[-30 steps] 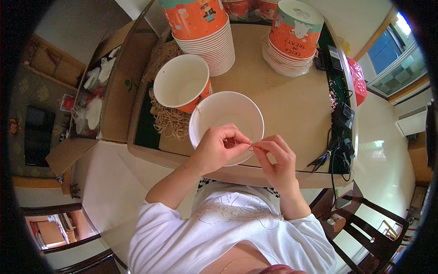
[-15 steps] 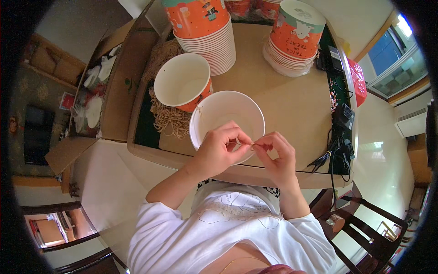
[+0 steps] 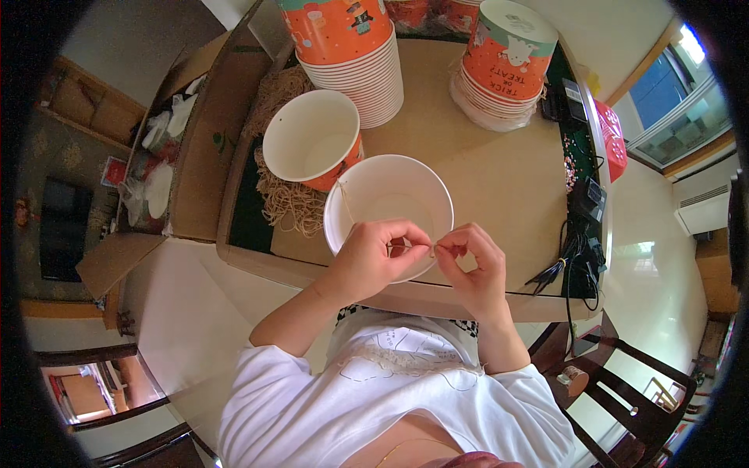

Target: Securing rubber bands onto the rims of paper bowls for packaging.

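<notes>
A white-lined paper bucket [image 3: 398, 187] stands near the table's front edge, its mouth toward me. A thin tan string [image 3: 346, 204] hangs inside it from the left of its rim. Over the bucket's near rim, my left hand [image 3: 376, 253] pinches the string between thumb and forefinger. Directly opposite, fingertips almost touching, my right hand [image 3: 476, 261] pinches the same string near its end. The exact shape of the string between the fingertips is too small to make out. Behind to the left, an orange paper bucket [image 3: 312, 136] leans on a heap of tan string [image 3: 289, 203].
Tall nested buckets [image 3: 355, 78] stand at the back left, an upside-down stack [image 3: 511, 62] at the back right. Black cables [image 3: 573, 253] and an adapter [image 3: 589, 199] lie along the right edge. An open cardboard box [image 3: 207, 156] is at the left, a dark chair [image 3: 624, 390] lower right.
Almost nothing differs. My fingers shift slightly while both hands keep their pinch, and more of the string shows inside the bucket's left side.
</notes>
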Action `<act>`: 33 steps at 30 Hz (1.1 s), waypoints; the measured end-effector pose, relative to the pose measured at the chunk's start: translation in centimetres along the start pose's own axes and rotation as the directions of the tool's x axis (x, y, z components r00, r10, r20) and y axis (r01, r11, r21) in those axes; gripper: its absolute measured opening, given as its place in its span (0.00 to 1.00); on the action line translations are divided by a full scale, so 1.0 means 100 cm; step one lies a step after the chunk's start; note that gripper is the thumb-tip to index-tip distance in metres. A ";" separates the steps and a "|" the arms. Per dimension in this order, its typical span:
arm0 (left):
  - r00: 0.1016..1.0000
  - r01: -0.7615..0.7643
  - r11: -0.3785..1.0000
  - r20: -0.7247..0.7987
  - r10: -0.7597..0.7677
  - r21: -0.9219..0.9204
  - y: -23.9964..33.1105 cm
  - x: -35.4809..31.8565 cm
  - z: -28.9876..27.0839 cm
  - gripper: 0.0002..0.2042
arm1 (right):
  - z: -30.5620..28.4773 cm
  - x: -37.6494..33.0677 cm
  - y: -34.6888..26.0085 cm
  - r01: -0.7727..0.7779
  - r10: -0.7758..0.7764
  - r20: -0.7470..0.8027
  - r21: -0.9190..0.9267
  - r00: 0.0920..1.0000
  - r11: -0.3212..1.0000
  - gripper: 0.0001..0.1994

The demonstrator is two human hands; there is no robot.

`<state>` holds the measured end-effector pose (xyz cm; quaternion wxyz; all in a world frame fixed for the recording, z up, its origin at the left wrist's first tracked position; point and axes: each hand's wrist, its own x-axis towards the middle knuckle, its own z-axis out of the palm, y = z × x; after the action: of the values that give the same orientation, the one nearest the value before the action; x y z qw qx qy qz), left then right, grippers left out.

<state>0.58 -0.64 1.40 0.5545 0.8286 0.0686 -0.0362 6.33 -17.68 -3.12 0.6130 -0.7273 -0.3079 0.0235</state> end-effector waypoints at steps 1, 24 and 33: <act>1.000 0.000 1.000 0.000 0.000 0.000 0.000 0.000 0.000 0.04 | 0.000 0.000 0.000 0.002 -0.002 0.000 -0.005 1.000 1.000 0.06; 1.000 -0.001 1.000 -0.005 0.001 0.003 -0.002 0.006 0.002 0.07 | 0.005 0.001 0.001 0.136 -0.145 -0.097 -0.090 0.985 0.987 0.08; 0.995 -0.069 0.997 -0.070 0.066 -0.043 0.000 0.004 0.006 0.05 | 0.004 0.001 -0.001 0.096 -0.104 -0.098 -0.085 0.990 0.992 0.07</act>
<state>0.99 -1.14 1.10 0.5713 0.8185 0.0601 0.0124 6.16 -17.31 -3.10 0.5987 -0.7351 -0.3131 -0.0567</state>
